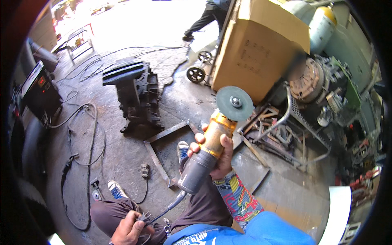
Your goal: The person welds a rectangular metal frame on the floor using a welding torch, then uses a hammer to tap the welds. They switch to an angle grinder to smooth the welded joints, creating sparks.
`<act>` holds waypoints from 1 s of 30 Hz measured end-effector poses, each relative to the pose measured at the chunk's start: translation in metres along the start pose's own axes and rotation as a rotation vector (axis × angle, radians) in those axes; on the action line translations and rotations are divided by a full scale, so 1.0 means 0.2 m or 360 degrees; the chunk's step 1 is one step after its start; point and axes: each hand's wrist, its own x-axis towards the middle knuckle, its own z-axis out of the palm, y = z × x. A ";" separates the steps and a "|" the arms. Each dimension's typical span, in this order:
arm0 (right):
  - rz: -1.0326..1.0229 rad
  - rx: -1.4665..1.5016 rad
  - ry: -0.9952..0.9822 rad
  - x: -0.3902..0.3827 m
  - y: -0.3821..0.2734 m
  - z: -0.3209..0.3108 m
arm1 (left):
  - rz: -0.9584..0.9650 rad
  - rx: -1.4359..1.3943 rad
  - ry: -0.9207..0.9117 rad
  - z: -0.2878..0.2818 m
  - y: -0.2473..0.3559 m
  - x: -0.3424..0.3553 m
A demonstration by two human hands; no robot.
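An angle grinder (216, 134) with a dark cutting disc (233, 103) and a worn orange and grey body is raised in the middle, gripped round its body by my right hand (218, 161). Its cord runs down to my left hand (130, 228) at the lower left, whose fingers are closed on a plug (143, 219) near my knee. On the floor beside my feet lie an angled metal frame (159, 161), a power strip (144, 170) and a clamp-like piece (96, 188).
Around me are a black machine casting (134, 94), a welder (41, 94), looped cables (94, 118), a cardboard box (259, 53) on wheels, a metal cart (288, 110) with machine parts and a gas cylinder (320, 34). Another person's legs (208, 22) show at the top.
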 end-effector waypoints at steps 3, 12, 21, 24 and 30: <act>0.0017 0.0176 -0.0148 0.02 0.00 -0.04 | -0.0251 -0.0129 0.0462 -0.07 -0.04 -0.21; -0.0175 0.0109 0.0163 -0.01 0.25 -0.01 | 0.0159 0.0916 0.0754 -0.60 -0.41 0.46; -0.0188 0.0052 -0.0344 -0.14 0.15 -0.03 | 0.0393 0.0779 0.0898 -0.80 -0.74 0.65; 0.0001 0.0097 -0.0297 -0.15 0.02 -0.10 | -0.0303 0.0307 0.1206 -0.91 -0.97 0.42; -0.0061 0.0122 -0.0199 -0.11 -0.16 -0.15 | -0.0422 0.0851 0.1367 -0.88 -1.04 0.19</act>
